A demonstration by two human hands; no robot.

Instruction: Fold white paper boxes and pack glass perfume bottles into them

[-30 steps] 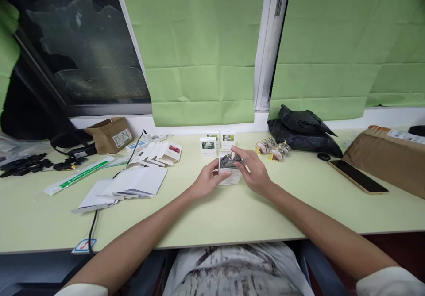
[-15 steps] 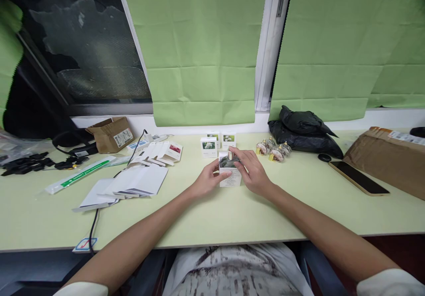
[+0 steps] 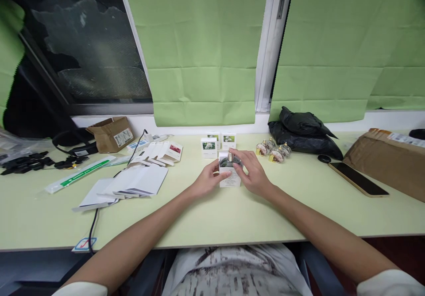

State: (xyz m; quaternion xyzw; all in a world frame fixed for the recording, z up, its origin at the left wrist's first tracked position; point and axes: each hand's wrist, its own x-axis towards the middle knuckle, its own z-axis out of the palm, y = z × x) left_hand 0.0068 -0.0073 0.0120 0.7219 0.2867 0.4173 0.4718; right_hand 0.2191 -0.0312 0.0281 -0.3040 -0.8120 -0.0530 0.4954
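In the middle of the table, a small white carton (image 3: 230,181) with fine print on its front stands upright. My left hand (image 3: 206,182) grips its left side, thumb across the front. A glass perfume bottle (image 3: 226,161) with a metallic neck is at the carton's top opening, its lower part hidden by the front panel. My right hand (image 3: 254,173) has its fingers and thumb closed around the bottle's top and right side. Behind stand more small white cartons (image 3: 209,153) with flower pictures. Several perfume bottles (image 3: 276,155) with gold caps lie to the right.
Flattened white cartons (image 3: 142,182) are spread at left, near a green-and-white packet (image 3: 83,174) and an open brown box (image 3: 116,136). At right are black plastic bags (image 3: 303,134), a phone (image 3: 358,179) and a large brown carton (image 3: 388,163). A black cable crosses the left side.
My right fingers and thumb have shifted slightly on the bottle, whose top sits a little lower. My left hand and the carton have stayed in place.
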